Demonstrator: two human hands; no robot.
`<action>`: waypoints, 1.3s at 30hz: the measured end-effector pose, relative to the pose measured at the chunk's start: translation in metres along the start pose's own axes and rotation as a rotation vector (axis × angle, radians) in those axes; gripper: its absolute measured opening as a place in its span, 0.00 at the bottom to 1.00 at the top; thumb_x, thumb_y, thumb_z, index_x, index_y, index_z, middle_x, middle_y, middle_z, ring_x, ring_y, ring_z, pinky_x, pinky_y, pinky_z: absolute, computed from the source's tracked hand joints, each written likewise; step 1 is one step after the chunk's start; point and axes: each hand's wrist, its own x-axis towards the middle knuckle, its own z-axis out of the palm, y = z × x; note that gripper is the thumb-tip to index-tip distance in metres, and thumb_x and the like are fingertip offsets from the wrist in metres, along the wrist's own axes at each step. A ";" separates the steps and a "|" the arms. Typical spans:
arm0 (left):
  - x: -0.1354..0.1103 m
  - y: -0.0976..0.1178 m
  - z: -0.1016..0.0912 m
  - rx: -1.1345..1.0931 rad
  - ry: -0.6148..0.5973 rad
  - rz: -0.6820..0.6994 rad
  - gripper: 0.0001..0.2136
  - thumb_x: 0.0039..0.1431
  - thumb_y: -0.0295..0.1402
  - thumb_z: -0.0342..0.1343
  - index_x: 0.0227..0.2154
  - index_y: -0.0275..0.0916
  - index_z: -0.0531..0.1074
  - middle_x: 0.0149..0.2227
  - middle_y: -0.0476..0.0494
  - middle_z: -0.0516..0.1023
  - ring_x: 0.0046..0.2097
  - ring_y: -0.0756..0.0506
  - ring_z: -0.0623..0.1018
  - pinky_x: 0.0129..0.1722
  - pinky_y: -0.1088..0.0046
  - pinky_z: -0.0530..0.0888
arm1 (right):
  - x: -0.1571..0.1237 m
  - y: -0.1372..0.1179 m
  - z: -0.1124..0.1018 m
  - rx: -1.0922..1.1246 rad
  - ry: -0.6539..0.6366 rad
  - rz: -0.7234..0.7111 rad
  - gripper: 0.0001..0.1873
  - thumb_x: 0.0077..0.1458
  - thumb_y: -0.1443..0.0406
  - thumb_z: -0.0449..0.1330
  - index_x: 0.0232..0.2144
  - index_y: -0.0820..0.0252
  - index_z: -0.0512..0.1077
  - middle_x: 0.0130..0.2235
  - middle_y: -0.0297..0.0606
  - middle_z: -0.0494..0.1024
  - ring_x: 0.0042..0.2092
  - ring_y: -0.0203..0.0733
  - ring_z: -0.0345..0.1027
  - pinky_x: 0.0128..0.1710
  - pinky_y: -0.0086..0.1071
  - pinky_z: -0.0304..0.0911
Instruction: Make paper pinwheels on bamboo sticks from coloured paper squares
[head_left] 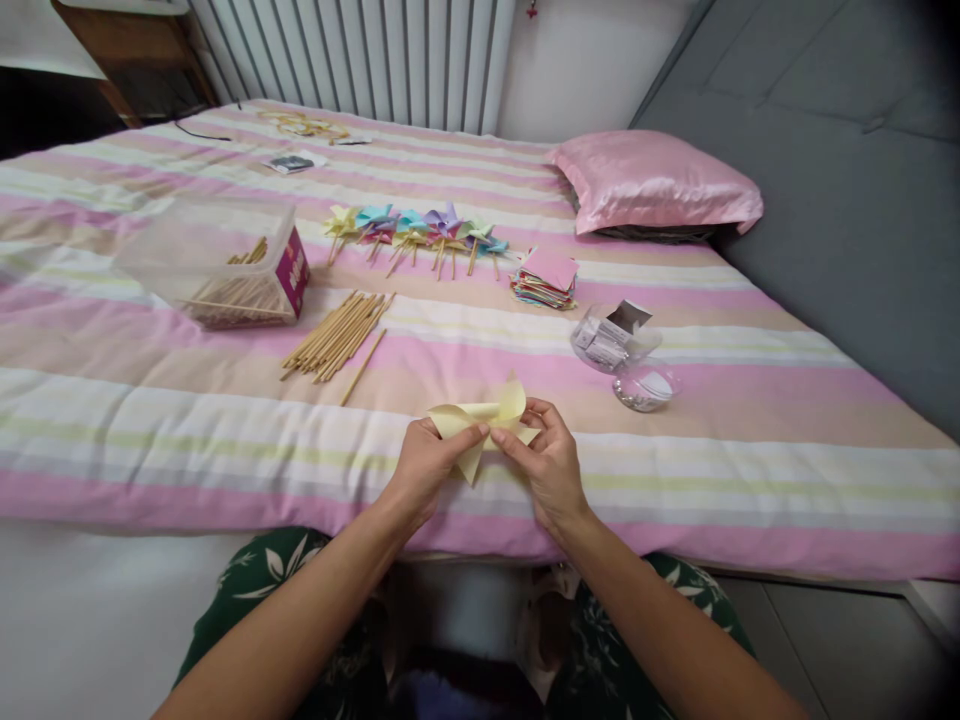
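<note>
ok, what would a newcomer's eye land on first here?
Probably the pale yellow folded paper pinched between the left hand and right hand, over the near part of the striped fabric bedspread. Then the row of pastel paper pinwheels lying beyond the hands, and the shiny pink cloth pillow at the back right.

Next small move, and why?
Probably shift the pinch on the yellow paper to the left hand alone, freeing the right hand for the small tub. Both hands grip the paper near its middle, its blades curl like the pinwheels', and the tub, holding silvery bits, lies on the right.
</note>
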 end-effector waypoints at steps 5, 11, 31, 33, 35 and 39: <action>-0.001 0.001 0.002 0.041 0.007 0.028 0.08 0.39 0.32 0.67 0.23 0.33 0.77 0.25 0.46 0.78 0.26 0.50 0.73 0.27 0.77 0.66 | 0.003 0.003 -0.005 -0.243 0.003 -0.171 0.14 0.44 0.58 0.65 0.34 0.58 0.73 0.44 0.41 0.72 0.42 0.43 0.68 0.36 0.32 0.67; -0.001 0.000 0.002 0.067 -0.014 0.053 0.09 0.40 0.33 0.66 0.25 0.33 0.78 0.25 0.45 0.78 0.27 0.49 0.73 0.27 0.76 0.67 | 0.006 0.001 -0.014 -0.383 -0.060 -0.268 0.07 0.47 0.61 0.63 0.30 0.57 0.76 0.48 0.42 0.69 0.50 0.47 0.64 0.44 0.37 0.65; 0.003 0.031 -0.021 0.356 -0.366 -0.184 0.11 0.44 0.39 0.62 0.26 0.34 0.78 0.23 0.45 0.75 0.25 0.51 0.70 0.26 0.77 0.62 | 0.018 -0.026 -0.034 -0.363 -0.644 0.117 0.06 0.43 0.66 0.61 0.25 0.62 0.77 0.32 0.35 0.76 0.33 0.38 0.68 0.30 0.27 0.61; 0.001 0.025 -0.017 0.401 -0.440 -0.219 0.09 0.41 0.34 0.64 0.24 0.34 0.77 0.24 0.47 0.75 0.26 0.51 0.69 0.26 0.77 0.61 | 0.019 -0.025 -0.034 -0.425 -0.688 0.059 0.05 0.43 0.68 0.59 0.24 0.62 0.76 0.31 0.35 0.76 0.34 0.38 0.68 0.32 0.27 0.61; 0.001 0.020 -0.015 0.434 -0.476 -0.221 0.08 0.39 0.32 0.63 0.24 0.33 0.76 0.24 0.48 0.74 0.26 0.52 0.68 0.26 0.78 0.60 | 0.019 -0.024 -0.033 -0.466 -0.706 0.017 0.04 0.42 0.69 0.59 0.22 0.62 0.75 0.30 0.35 0.76 0.35 0.39 0.68 0.33 0.27 0.61; 0.002 0.015 -0.015 0.492 -0.469 -0.193 0.06 0.40 0.32 0.61 0.21 0.34 0.72 0.21 0.51 0.69 0.23 0.53 0.65 0.23 0.78 0.57 | 0.018 -0.026 -0.031 -0.536 -0.727 -0.034 0.05 0.42 0.71 0.59 0.18 0.61 0.73 0.26 0.34 0.75 0.34 0.39 0.67 0.33 0.28 0.61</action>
